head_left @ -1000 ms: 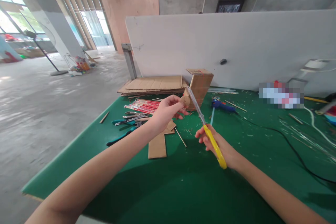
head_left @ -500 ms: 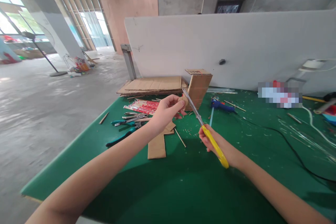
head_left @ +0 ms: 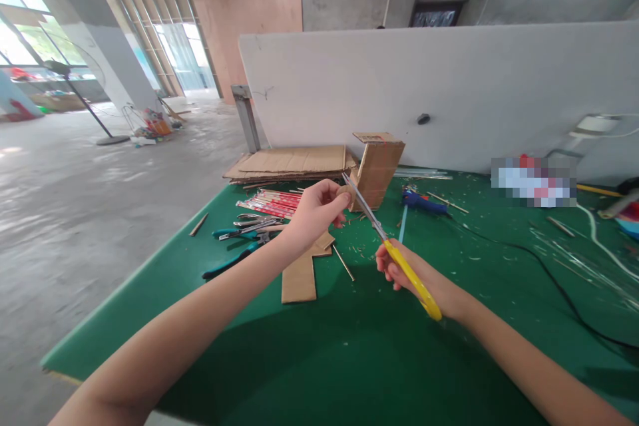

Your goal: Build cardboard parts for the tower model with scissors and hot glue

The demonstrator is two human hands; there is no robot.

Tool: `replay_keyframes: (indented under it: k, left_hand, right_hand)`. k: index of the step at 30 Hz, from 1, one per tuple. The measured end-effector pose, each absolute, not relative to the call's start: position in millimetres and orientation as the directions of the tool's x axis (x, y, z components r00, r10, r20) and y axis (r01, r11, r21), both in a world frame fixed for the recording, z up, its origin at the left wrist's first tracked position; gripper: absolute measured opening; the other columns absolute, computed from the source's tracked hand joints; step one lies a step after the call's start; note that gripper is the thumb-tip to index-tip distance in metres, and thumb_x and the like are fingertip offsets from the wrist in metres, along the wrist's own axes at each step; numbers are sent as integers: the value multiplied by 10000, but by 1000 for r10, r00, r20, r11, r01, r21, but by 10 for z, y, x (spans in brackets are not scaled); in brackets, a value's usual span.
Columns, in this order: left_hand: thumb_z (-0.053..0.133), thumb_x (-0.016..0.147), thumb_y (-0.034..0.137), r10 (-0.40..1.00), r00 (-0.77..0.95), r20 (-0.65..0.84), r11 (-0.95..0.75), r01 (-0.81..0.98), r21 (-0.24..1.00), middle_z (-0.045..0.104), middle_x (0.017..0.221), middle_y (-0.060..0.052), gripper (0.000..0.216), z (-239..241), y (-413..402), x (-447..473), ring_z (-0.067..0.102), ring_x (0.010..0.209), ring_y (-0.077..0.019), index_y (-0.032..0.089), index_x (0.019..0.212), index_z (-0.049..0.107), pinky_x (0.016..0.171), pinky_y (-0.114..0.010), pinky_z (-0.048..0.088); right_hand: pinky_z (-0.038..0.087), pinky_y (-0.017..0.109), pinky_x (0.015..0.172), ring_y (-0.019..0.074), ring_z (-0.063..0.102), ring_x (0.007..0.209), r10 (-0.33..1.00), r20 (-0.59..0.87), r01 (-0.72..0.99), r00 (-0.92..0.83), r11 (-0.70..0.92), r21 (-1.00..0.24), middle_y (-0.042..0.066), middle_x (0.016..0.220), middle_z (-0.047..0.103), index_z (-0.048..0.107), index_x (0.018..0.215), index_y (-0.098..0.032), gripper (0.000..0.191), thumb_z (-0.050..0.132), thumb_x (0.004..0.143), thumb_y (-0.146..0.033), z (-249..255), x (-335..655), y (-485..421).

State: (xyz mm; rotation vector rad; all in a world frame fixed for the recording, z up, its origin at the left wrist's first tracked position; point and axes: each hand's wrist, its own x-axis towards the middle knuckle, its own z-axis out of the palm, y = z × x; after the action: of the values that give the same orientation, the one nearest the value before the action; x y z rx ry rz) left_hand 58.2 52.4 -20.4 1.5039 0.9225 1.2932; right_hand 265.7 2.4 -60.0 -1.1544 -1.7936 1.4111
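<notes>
My left hand (head_left: 315, 215) pinches a small round cardboard piece (head_left: 348, 196) above the green table (head_left: 309, 359). My right hand (head_left: 417, 276) is closed round the yellow handles of a pair of scissors (head_left: 387, 239). The metal blades point up and left and meet the cardboard piece at my left fingertips. A flat cardboard offcut (head_left: 302, 273) lies on the table just under my left wrist.
Pliers and cutters (head_left: 242, 229) and red-and-white sticks (head_left: 272, 201) lie left of my hands. A stack of cardboard sheets (head_left: 292, 161) and a folded cardboard box (head_left: 378, 163) stand by the white partition (head_left: 449, 93). A blue glue gun (head_left: 424, 201) and black cable (head_left: 564, 293) lie to the right.
The scissor blades have swung leftward and now reach the cardboard piece in my left fingers. My right hand has shifted slightly down and right; my left hand has hardly moved.
</notes>
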Motion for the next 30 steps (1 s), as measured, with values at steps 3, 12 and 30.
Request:
replay_keyframes:
  k: [3,12,30]
  left_hand:
    - [605,802,293,941,156,302,-303,-17,953,505,603,41,209,-203,520,592,493,471,-45,173,712,460,441,-191,424]
    - [583,814,272,950,127,285,-291,24,957,507,537,53,200,-189,475,619,491,436,-40,172,705,449,423,-170,398]
    - [571,831,211,965,191,182,-183,-13,983,539,615,24,163,-136,514,574,525,498,-51,153,710,478,477,-194,458]
  right_hand:
    - [429,245,521,105,420,607,906,-104,262,-409,7,-965,-18,748,445,462,839,-224,547,597,660,-723,-616,2637,37]
    - [290,222,439,95,341,547,920,-101,412,-378,70,-908,-41,690,387,394,800,-222,437,510,792,-643,-758,2670,98]
    - [269,228,449,92,329,538,903,-95,377,-420,78,-923,-48,662,357,395,823,-224,472,476,791,-688,-753,2685,98]
